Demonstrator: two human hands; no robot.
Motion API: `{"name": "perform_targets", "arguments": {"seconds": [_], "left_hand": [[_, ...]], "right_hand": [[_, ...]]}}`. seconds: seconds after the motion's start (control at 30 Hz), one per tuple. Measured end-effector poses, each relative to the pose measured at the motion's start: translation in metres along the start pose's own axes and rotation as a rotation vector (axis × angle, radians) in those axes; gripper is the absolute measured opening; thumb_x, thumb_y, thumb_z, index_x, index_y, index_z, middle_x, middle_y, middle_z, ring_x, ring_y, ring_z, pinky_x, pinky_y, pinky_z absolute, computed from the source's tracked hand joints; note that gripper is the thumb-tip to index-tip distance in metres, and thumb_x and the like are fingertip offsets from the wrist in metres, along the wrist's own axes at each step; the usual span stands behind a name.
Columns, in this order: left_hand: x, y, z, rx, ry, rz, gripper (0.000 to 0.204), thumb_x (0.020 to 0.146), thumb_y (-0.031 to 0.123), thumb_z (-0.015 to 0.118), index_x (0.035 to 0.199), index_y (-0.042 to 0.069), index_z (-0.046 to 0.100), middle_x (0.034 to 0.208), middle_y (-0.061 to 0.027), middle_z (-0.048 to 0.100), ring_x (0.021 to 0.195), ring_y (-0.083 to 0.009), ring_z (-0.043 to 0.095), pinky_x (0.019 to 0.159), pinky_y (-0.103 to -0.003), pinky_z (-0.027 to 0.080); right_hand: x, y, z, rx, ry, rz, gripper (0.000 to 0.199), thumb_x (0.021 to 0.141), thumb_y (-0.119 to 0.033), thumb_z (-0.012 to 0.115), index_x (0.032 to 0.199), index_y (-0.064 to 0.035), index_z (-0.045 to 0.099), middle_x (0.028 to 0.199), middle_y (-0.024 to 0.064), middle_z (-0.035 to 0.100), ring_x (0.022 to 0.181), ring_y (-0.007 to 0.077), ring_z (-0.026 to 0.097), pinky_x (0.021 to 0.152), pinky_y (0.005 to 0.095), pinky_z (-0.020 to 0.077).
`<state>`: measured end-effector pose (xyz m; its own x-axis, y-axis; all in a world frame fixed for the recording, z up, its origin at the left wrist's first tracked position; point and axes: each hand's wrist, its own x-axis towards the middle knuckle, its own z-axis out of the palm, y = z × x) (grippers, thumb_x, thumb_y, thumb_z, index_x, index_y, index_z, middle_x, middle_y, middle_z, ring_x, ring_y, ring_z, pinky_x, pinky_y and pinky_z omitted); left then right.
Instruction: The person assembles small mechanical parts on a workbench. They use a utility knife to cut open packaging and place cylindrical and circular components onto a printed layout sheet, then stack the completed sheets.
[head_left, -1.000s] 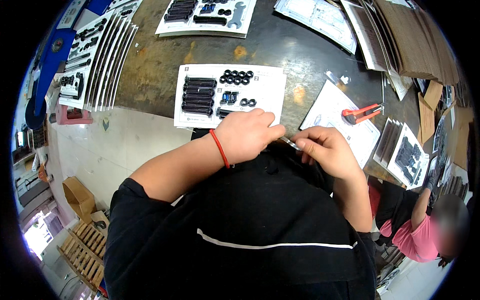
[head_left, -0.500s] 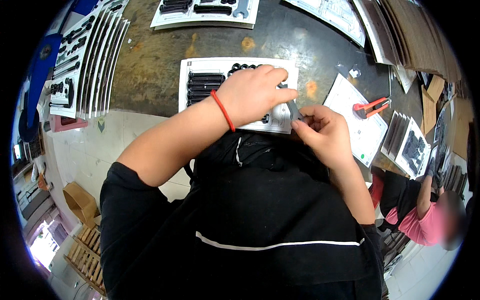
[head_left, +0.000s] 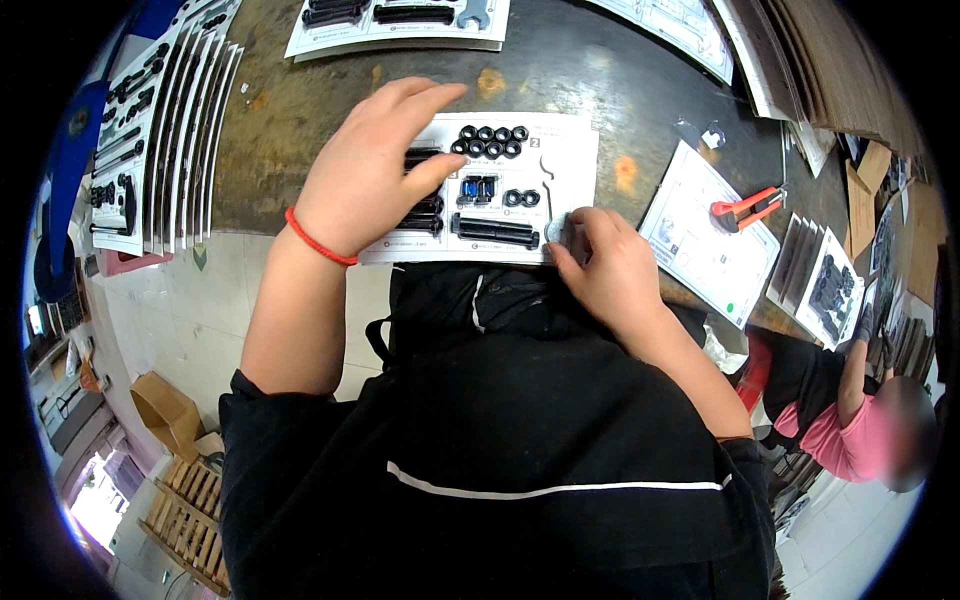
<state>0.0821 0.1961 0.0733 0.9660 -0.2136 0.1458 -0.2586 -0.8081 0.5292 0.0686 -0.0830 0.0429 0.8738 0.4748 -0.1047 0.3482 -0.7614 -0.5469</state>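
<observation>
A white parts card (head_left: 560, 170) lies on the dark workbench right in front of me, carrying black bolts (head_left: 495, 231), a row of black nuts (head_left: 492, 140), washers and a small blue piece (head_left: 478, 187). My left hand (head_left: 372, 172) rests flat on the card's left part, fingers spread over the bolts there. At the card's lower right edge, my right hand (head_left: 608, 270) pinches a small silvery round part (head_left: 556, 229) between thumb and fingers.
Stacked parts cards (head_left: 150, 140) stand at the left, and another filled card (head_left: 400, 20) lies at the back. An orange cutter (head_left: 745, 208) sits on a paper sheet (head_left: 700, 240) to the right. Cardboard sheets (head_left: 830, 70) are at the back right. Another person (head_left: 850, 410) works at the lower right.
Both hands moved from my chest out onto the card. The left hand spread flat over the bolts; the right hand brought the small part to the card's lower right edge.
</observation>
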Motion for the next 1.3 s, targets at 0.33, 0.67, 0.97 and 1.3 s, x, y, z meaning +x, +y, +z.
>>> {"name": "perform_targets", "arguments": {"seconds": [0.33,0.67,0.97,1.3], "left_hand": [[-0.056,-0.020,-0.028,-0.177,0.174,-0.423,0.037,0.085,0.014,0.072,0.119,0.003,0.064,0.116,-0.0138,0.062,0.094,-0.0216,0.062,0.077,-0.032,0.052],[-0.132,-0.009,0.019,-0.391,0.013,-0.867,0.029,0.088,0.019,0.073,0.104,0.000,0.059,0.072,-0.0075,0.064,0.065,-0.0163,0.060,0.063,-0.031,0.048],[-0.143,-0.006,0.045,-0.601,0.240,-0.908,0.026,0.089,0.012,0.071,0.106,-0.001,0.056,0.075,-0.0059,0.064,0.069,-0.0125,0.062,0.064,-0.028,0.049],[-0.148,0.048,0.064,-1.096,-0.163,-0.973,0.029,0.095,0.025,0.064,0.110,-0.001,0.062,0.089,-0.0082,0.068,0.072,-0.0136,0.068,0.058,-0.025,0.049]], "right_hand": [[0.003,-0.005,-0.015,0.095,-0.062,0.087,0.031,0.080,-0.020,0.076,0.102,-0.0014,0.064,0.085,0.0159,0.065,0.076,0.0334,0.065,0.067,0.0405,0.0534],[0.092,0.034,-0.022,0.023,0.049,-0.007,0.036,0.087,-0.009,0.065,0.121,-0.0001,0.062,0.111,0.0204,0.061,0.100,0.0374,0.063,0.088,0.0418,0.0506],[0.091,0.031,-0.019,0.061,0.020,0.073,0.027,0.087,-0.011,0.065,0.112,0.0003,0.066,0.105,0.0204,0.062,0.092,0.0374,0.064,0.084,0.0429,0.0513],[0.064,0.022,-0.013,-0.107,0.091,0.109,0.017,0.086,-0.011,0.061,0.098,0.0003,0.065,0.102,0.0211,0.062,0.096,0.0393,0.062,0.083,0.0450,0.0508]]}}
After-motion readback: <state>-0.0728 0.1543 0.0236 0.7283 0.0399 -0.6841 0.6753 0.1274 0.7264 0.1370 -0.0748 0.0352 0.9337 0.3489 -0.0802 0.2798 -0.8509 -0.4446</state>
